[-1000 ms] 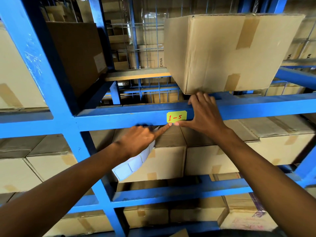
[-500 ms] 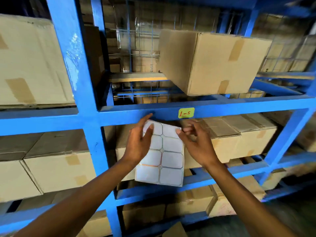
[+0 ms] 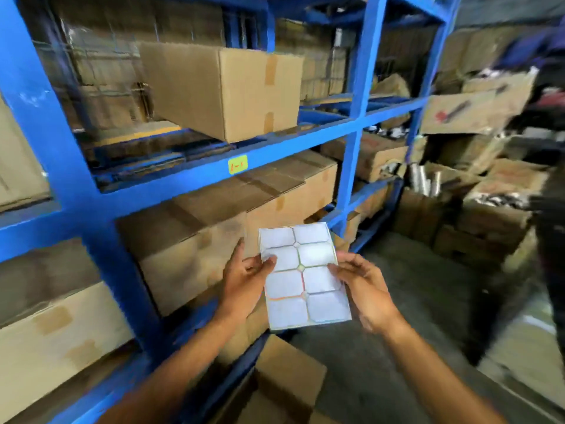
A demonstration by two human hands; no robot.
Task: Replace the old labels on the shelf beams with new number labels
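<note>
A yellow label [image 3: 237, 164] with red writing sticks on the blue shelf beam [image 3: 305, 145], above and left of my hands. Between my hands is a white label sheet [image 3: 305, 276] with blank rounded stickers. My left hand [image 3: 244, 283] holds the sheet's left edge, thumb on its face. My right hand [image 3: 367, 289] holds the right edge, fingers curled at its side. Both hands are well below the beam, away from the rack.
Blue rack uprights [image 3: 360, 96] and beams carry cardboard boxes [image 3: 226, 87] on several levels. A box [image 3: 287, 381] lies on the floor below my arms. More open boxes [image 3: 477, 114] pile up at the right, beside a blurred dark figure [image 3: 550, 209].
My hands came off the yellow label on the beam. Both now hold the sheet lower down. The view has swung right and back from the rack.
</note>
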